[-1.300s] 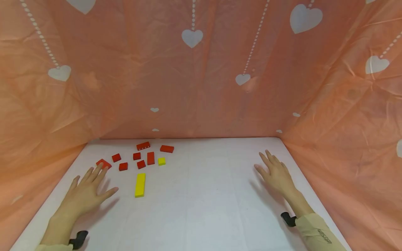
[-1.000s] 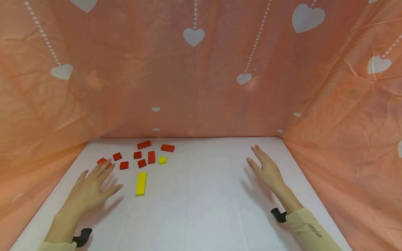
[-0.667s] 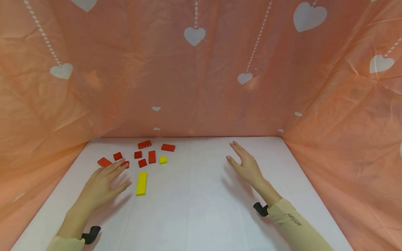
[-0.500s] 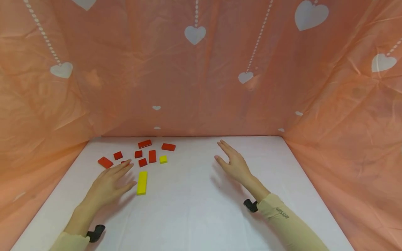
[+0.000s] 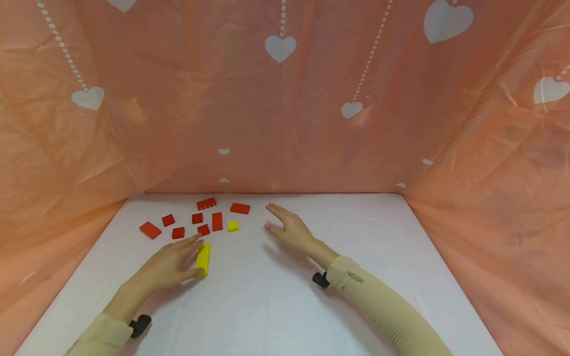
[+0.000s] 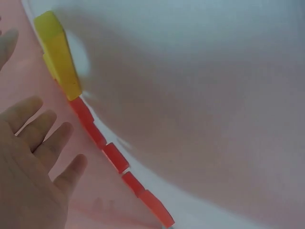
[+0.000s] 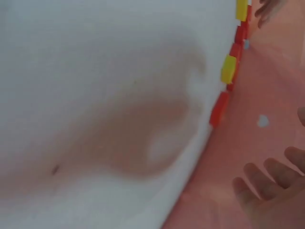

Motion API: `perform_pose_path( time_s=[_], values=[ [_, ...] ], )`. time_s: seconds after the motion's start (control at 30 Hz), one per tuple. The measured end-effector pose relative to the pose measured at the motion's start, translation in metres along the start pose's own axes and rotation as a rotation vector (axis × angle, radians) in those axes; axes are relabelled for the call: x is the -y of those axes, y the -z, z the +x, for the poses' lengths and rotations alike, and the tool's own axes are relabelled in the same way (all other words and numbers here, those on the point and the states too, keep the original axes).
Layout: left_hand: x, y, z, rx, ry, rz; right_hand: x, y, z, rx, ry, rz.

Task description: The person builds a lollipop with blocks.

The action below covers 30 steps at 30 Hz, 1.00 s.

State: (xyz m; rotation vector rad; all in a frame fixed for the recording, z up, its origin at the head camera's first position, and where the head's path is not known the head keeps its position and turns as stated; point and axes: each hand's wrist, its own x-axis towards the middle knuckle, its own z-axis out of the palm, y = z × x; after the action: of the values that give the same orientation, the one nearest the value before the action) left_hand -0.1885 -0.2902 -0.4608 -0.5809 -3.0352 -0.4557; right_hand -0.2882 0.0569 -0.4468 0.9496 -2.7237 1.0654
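L hand [image 5: 166, 267] over long yellow block [image 5: 203, 259], R hand [image 5: 291, 232] free

Head view: white table [image 5: 267, 296], pink-orange cloth w/ white hearts behind [image 5: 285, 123]. Long yellow block flat on table, L of ctr, nearest the person of all the blocks. L hand at its L side, fingers spread & loose; fingertips by far end, thumb tip overlaps near part. Contact: can't tell from here. 8 red blocks [image 5: 216, 222] (4 long, 4 small) scattered beyond. Small yellow block [image 5: 232, 226] just R of an upright-lying red one. R hand to R of blocks, well apart from L hand, fingers extended, nothing held. Beige sleeves [image 5: 383, 304], black wrist device [image 5: 140, 326] ea. arm.

L wrist view: L fingers & thumb apart from each other, w/ visible gap to long yellow block; no grip. Row of reds alongside.

R wrist view: R fingers slightly bent, relaxed, holding nothing; blocks well off.
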Motion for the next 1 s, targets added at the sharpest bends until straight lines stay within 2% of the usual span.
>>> perform_pose_path(
  time_s=[0.3, 0.43, 0.73, 1.0],
  values=[
    [0.005, -0.006, 0.003, 0.051, -0.013, 0.002, 0.003, -0.029, 0.026, 0.149, -0.029, 0.078],
    [0.007, -0.008, 0.003, 0.050, -0.033, 0.019, 0.003, -0.040, 0.036, 0.190, -0.006, 0.074],
    [0.003, -0.008, 0.003, 0.049, -0.043, 0.014, 0.004, -0.055, 0.055, 0.278, 0.046, -0.048],
    [0.002, -0.007, 0.005, 0.063, -0.025, 0.015, 0.008, -0.066, 0.067, 0.299, 0.074, -0.148]
  ],
)
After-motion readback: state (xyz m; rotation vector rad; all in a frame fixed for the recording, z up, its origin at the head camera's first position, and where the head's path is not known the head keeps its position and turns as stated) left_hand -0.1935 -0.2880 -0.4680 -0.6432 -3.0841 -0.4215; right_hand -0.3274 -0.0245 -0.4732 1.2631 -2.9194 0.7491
